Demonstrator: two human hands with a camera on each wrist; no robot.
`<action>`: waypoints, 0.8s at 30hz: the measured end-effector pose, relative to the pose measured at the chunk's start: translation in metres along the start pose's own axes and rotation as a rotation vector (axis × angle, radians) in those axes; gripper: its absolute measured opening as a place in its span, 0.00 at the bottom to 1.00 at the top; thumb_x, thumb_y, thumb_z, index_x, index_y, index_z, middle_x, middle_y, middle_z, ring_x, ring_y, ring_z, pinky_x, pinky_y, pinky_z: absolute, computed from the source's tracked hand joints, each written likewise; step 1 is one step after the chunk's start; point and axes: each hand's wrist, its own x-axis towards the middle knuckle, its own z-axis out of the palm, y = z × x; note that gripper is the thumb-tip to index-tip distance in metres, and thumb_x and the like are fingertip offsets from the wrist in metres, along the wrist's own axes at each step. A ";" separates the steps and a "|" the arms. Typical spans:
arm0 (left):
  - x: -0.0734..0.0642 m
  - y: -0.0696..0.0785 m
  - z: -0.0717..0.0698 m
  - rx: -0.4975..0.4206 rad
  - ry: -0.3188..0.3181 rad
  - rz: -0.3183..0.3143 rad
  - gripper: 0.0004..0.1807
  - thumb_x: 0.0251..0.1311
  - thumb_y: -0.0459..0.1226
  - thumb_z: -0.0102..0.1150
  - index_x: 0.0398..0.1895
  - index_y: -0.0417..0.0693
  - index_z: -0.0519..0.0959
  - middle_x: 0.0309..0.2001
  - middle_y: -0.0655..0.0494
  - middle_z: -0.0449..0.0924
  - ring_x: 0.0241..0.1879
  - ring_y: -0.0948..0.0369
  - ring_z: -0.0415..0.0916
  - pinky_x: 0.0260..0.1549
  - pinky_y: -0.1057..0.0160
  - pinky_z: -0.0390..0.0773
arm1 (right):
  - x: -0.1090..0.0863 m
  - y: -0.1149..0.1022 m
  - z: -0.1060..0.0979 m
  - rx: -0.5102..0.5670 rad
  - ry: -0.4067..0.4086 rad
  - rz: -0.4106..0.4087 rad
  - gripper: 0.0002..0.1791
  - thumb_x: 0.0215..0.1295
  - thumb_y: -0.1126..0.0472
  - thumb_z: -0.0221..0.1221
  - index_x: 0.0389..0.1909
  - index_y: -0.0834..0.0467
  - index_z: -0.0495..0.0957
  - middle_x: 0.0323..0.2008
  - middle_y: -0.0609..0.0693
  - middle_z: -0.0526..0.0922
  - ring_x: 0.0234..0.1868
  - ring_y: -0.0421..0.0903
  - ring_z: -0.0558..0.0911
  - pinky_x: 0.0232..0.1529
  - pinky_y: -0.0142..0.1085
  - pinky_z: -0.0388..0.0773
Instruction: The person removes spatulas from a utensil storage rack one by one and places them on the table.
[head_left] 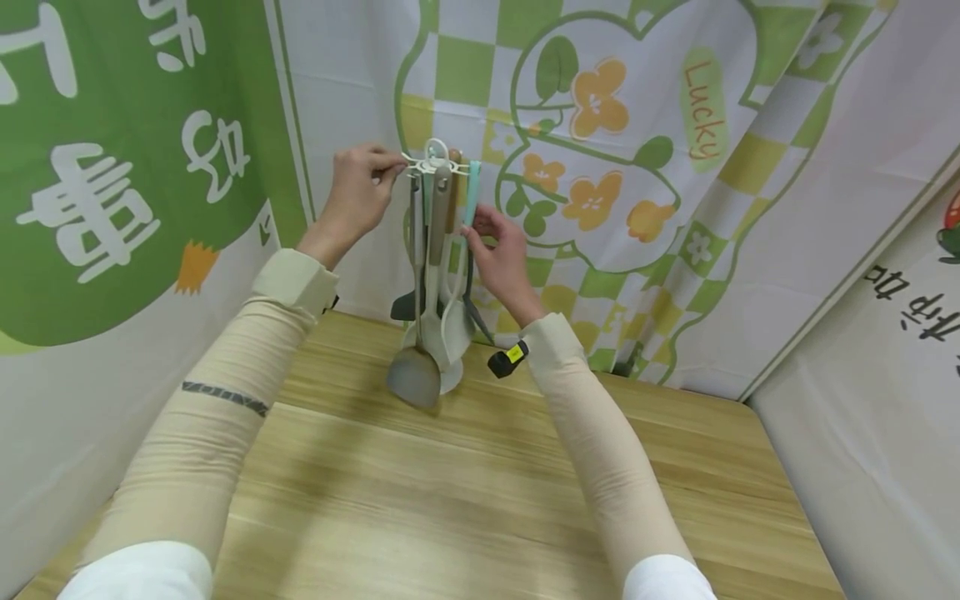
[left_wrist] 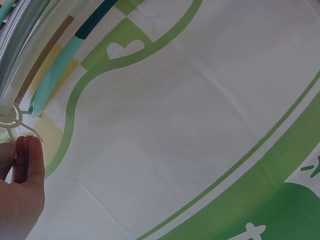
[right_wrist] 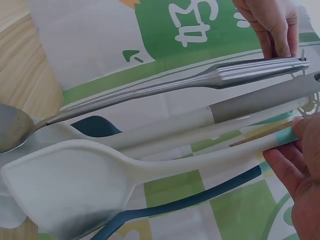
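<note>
Right fingers (right_wrist: 286,167) pinch a spatula (right_wrist: 95,172) near the table's rear edge (head_left: 660,390).

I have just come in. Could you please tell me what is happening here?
A person's left hand pinches a white hook rack at its edge while the right hand holds a white spatula by its turquoise handle. A steel utensil and a grey-handled utensil hang from the rack, near the back of the wooden table.

Utensils (head_left: 432,292) hang from a rack (head_left: 431,164) before the curtain (head_left: 600,200), apparently above the table (head_left: 465,483).
</note>
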 end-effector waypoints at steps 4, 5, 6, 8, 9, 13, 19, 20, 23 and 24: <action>0.000 0.002 0.000 0.000 -0.001 0.006 0.11 0.71 0.27 0.56 0.49 0.29 0.84 0.46 0.34 0.84 0.48 0.44 0.83 0.53 0.51 0.85 | -0.001 -0.001 -0.006 0.010 0.036 0.006 0.17 0.69 0.72 0.60 0.57 0.72 0.77 0.45 0.66 0.83 0.43 0.56 0.85 0.43 0.46 0.90; 0.000 0.002 0.001 0.000 0.000 0.008 0.11 0.71 0.27 0.56 0.49 0.29 0.84 0.46 0.34 0.84 0.48 0.44 0.83 0.53 0.51 0.85 | -0.001 -0.001 -0.008 0.017 0.041 0.008 0.17 0.69 0.72 0.60 0.57 0.72 0.76 0.45 0.66 0.83 0.43 0.56 0.85 0.42 0.45 0.90; 0.000 0.002 0.001 0.000 0.001 0.010 0.11 0.71 0.27 0.56 0.49 0.29 0.85 0.46 0.34 0.84 0.48 0.44 0.83 0.53 0.51 0.85 | -0.002 -0.001 -0.009 0.024 0.044 0.011 0.17 0.69 0.73 0.60 0.57 0.73 0.76 0.45 0.66 0.83 0.43 0.56 0.85 0.42 0.44 0.90; 0.000 0.002 0.000 -0.001 -0.001 0.010 0.11 0.71 0.27 0.56 0.48 0.29 0.85 0.46 0.34 0.84 0.47 0.43 0.83 0.53 0.51 0.85 | -0.002 -0.001 -0.012 0.041 0.043 0.023 0.17 0.69 0.73 0.60 0.57 0.72 0.76 0.45 0.66 0.82 0.43 0.57 0.85 0.43 0.42 0.90; 0.000 0.002 0.000 -0.001 -0.001 0.011 0.11 0.71 0.27 0.56 0.48 0.29 0.85 0.46 0.34 0.84 0.47 0.43 0.83 0.53 0.51 0.85 | -0.003 -0.002 -0.013 0.047 0.042 0.028 0.17 0.69 0.72 0.60 0.57 0.72 0.77 0.45 0.66 0.82 0.44 0.58 0.85 0.43 0.42 0.90; -0.002 0.003 -0.001 0.007 -0.003 0.013 0.11 0.71 0.27 0.56 0.48 0.28 0.85 0.45 0.34 0.84 0.46 0.44 0.83 0.52 0.51 0.86 | -0.006 -0.002 -0.016 0.076 0.035 0.036 0.16 0.70 0.72 0.60 0.56 0.72 0.77 0.46 0.67 0.82 0.46 0.62 0.84 0.45 0.40 0.89; -0.002 0.004 -0.001 0.021 0.003 0.022 0.10 0.70 0.26 0.57 0.47 0.28 0.85 0.44 0.33 0.84 0.45 0.43 0.84 0.50 0.51 0.86 | -0.012 -0.006 -0.020 0.101 0.035 0.052 0.17 0.70 0.74 0.58 0.57 0.76 0.74 0.49 0.71 0.81 0.48 0.66 0.83 0.47 0.42 0.89; -0.002 0.004 -0.001 0.025 0.005 0.022 0.10 0.70 0.26 0.57 0.47 0.29 0.85 0.44 0.33 0.84 0.45 0.43 0.84 0.50 0.50 0.86 | -0.013 -0.007 -0.021 0.101 0.037 0.055 0.17 0.70 0.74 0.58 0.58 0.77 0.73 0.49 0.71 0.80 0.48 0.66 0.83 0.48 0.44 0.89; -0.001 0.004 -0.001 0.040 0.007 0.026 0.10 0.70 0.27 0.58 0.47 0.29 0.85 0.45 0.33 0.85 0.45 0.43 0.85 0.50 0.50 0.86 | -0.018 -0.012 -0.024 0.111 0.044 0.053 0.17 0.70 0.76 0.56 0.57 0.79 0.72 0.49 0.76 0.79 0.49 0.69 0.81 0.49 0.51 0.88; -0.001 0.005 -0.001 0.042 0.006 0.025 0.10 0.70 0.27 0.57 0.48 0.30 0.85 0.45 0.33 0.85 0.45 0.43 0.85 0.50 0.49 0.86 | -0.020 -0.016 -0.025 0.112 0.047 0.047 0.16 0.70 0.76 0.56 0.56 0.79 0.73 0.49 0.77 0.79 0.48 0.70 0.81 0.49 0.53 0.87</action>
